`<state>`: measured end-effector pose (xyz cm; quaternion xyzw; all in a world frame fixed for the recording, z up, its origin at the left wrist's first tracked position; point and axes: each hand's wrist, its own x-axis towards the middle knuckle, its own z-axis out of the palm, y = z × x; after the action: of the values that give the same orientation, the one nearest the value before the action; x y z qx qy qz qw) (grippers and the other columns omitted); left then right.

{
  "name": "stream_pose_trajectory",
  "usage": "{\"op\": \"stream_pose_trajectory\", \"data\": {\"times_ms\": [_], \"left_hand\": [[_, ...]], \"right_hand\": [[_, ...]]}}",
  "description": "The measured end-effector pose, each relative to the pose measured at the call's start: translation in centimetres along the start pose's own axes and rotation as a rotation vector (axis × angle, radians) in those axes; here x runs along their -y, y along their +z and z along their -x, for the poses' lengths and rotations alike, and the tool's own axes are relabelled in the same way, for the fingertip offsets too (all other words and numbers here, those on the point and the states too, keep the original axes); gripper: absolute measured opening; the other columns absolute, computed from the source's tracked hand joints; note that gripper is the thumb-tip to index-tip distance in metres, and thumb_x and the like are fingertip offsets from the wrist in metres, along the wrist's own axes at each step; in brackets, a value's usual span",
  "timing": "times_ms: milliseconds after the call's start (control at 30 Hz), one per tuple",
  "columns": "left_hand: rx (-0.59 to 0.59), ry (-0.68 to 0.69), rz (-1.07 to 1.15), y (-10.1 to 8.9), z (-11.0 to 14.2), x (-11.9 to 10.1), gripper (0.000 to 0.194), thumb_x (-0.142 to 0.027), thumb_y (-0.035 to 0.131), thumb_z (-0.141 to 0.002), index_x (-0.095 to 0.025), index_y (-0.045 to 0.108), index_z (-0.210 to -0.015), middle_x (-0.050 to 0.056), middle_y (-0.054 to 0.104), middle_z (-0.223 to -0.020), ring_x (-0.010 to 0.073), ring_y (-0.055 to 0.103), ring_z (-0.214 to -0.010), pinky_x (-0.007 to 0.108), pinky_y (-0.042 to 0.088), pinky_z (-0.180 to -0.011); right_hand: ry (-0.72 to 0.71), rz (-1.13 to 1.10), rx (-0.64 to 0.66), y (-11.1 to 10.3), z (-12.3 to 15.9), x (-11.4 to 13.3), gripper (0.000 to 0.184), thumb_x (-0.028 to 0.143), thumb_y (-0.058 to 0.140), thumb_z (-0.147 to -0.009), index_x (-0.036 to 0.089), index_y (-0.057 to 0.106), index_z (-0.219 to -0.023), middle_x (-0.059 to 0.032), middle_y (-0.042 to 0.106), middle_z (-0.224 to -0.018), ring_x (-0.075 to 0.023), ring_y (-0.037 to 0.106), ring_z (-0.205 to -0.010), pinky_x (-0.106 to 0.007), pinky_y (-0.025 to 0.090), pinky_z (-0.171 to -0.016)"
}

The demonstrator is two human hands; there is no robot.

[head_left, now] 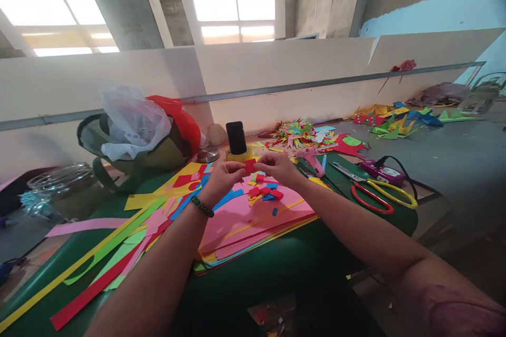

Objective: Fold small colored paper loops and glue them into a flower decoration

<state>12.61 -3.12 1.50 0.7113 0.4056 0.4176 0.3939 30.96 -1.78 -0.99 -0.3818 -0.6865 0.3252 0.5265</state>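
Observation:
A small red paper piece is pinched between my two hands above a stack of pink sheets. My left hand, with a dark beaded bracelet at the wrist, grips its left side with thumb and finger. On its right side, the fingertips of my right hand are closed on the same piece. Just below lies a loose pile of small cut paper bits in red, blue and yellow. Behind the hands, a phone leans upright on a yellow tape roll.
Scissors with red and yellow handles, a pink glue gun and a purple device with a cord lie right. Long paper strips spread left. A bag stands back left; a heap of cut paper lies at the back.

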Motion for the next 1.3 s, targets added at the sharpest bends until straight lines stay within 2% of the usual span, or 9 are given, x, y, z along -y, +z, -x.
{"op": "stream_pose_trajectory", "data": {"times_ms": [367,767,933,1067,1300], "left_hand": [[-0.024,0.02,-0.054,0.2,-0.05,0.07,0.018,-0.032,0.065,-0.062,-0.015,0.072,-0.065,0.001,0.066,-0.061,0.0122,0.055,-0.057,0.024,0.049,-0.056],[-0.009,0.058,-0.115,0.05,-0.18,0.39,0.016,-0.031,0.063,-0.065,-0.017,0.07,-0.067,0.001,0.066,-0.064,0.0137,0.058,-0.06,0.025,0.05,-0.057],[0.006,0.064,-0.124,0.04,-0.15,0.44,0.018,-0.033,0.064,-0.066,-0.017,0.07,-0.067,0.001,0.067,-0.065,0.0137,0.058,-0.06,0.025,0.049,-0.056],[0.032,0.068,-0.146,0.06,-0.15,0.47,0.017,-0.033,0.063,-0.067,-0.016,0.07,-0.067,0.001,0.064,-0.061,0.0133,0.057,-0.058,0.024,0.046,-0.054],[0.07,0.047,-0.16,0.04,-0.05,0.34,0.018,-0.032,0.063,-0.066,-0.017,0.071,-0.071,0.001,0.063,-0.062,0.014,0.056,-0.059,0.026,0.046,-0.056]], "right_hand": [[0.013,-0.033,-0.016,0.28,-0.05,-0.16,0.039,0.054,0.071,-0.062,0.018,0.055,-0.063,0.0042,0.049,-0.054,-0.0087,0.04,-0.05,-0.023,0.03,-0.046],[0.02,-0.025,-0.007,0.33,-0.24,-0.68,0.031,0.045,0.071,-0.063,0.017,0.056,-0.061,0.0041,0.05,-0.053,-0.0083,0.041,-0.05,-0.023,0.031,-0.046],[-0.004,-0.052,-0.024,0.45,-0.04,-0.23,0.024,0.036,0.07,-0.062,0.018,0.054,-0.067,0.0034,0.054,-0.062,-0.0099,0.049,-0.057,-0.024,0.04,-0.052],[-0.034,-0.12,-0.025,0.63,0.09,0.06,0.029,0.032,0.072,-0.059,0.019,0.053,-0.076,0.0032,0.056,-0.069,-0.0127,0.057,-0.068,-0.027,0.047,-0.063],[-0.049,-0.128,0.009,0.61,0.23,0.06,0.03,0.032,0.071,-0.063,0.019,0.052,-0.082,0.0024,0.058,-0.072,-0.0142,0.06,-0.07,-0.029,0.05,-0.065]]}}
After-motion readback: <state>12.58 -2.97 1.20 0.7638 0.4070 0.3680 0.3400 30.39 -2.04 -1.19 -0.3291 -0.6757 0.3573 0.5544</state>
